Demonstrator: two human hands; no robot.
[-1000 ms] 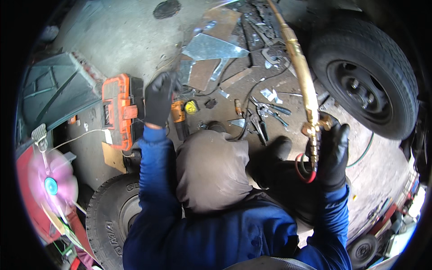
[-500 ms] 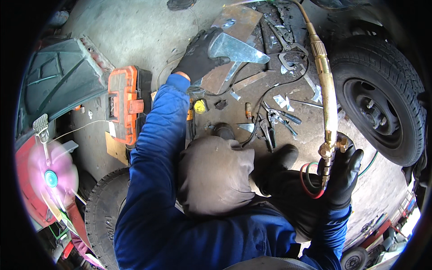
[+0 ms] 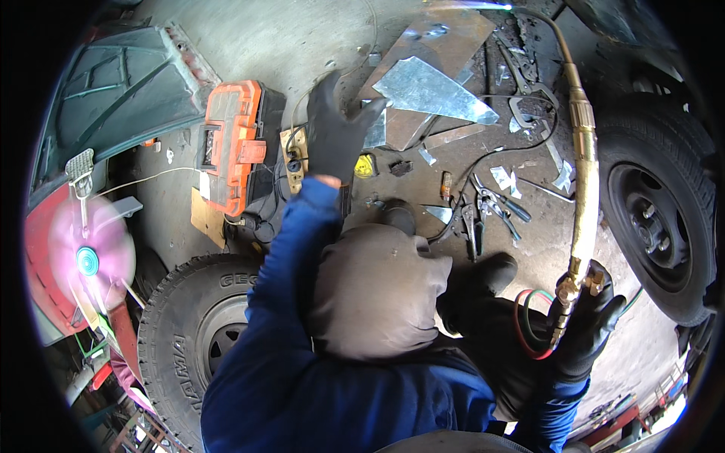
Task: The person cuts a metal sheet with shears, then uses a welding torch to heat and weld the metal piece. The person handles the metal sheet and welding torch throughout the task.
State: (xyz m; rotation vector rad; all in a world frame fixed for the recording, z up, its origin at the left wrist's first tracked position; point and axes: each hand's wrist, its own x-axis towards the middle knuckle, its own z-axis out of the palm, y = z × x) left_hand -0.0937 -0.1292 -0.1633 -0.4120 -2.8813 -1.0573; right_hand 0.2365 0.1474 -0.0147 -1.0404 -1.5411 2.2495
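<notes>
My right hand (image 3: pixel 587 325), in a black glove, grips the lower end of a brass gas torch (image 3: pixel 584 174) beside its valve knobs. The torch stands nearly upright in the picture. Its bent tip reaches the top edge, where a bluish flame (image 3: pixel 476 6) burns. Red and green hoses (image 3: pixel 521 332) loop from its base. A shiny, roughly triangular piece of sheet metal (image 3: pixel 434 90) lies on a rusty steel plate (image 3: pixel 453 34). My left hand (image 3: pixel 336 128), gloved and slightly blurred, is just left of the sheet piece, thumb and fingers apart, holding nothing.
An orange and black toolbox (image 3: pixel 238 147) stands left of a power strip (image 3: pixel 294 158). Pliers (image 3: pixel 476 215), a yellow tape measure (image 3: pixel 365 165), clamps (image 3: pixel 521 90) and metal scraps lie on the floor. Wheels stand at right (image 3: pixel 649 204) and lower left (image 3: pixel 170 325). A pink fan (image 3: pixel 87 260) spins at left.
My left hand has let go of the sheet metal piece, which now lies on the rusty plate, and has drawn back from it. The torch stays in my right hand; the view has shifted.
</notes>
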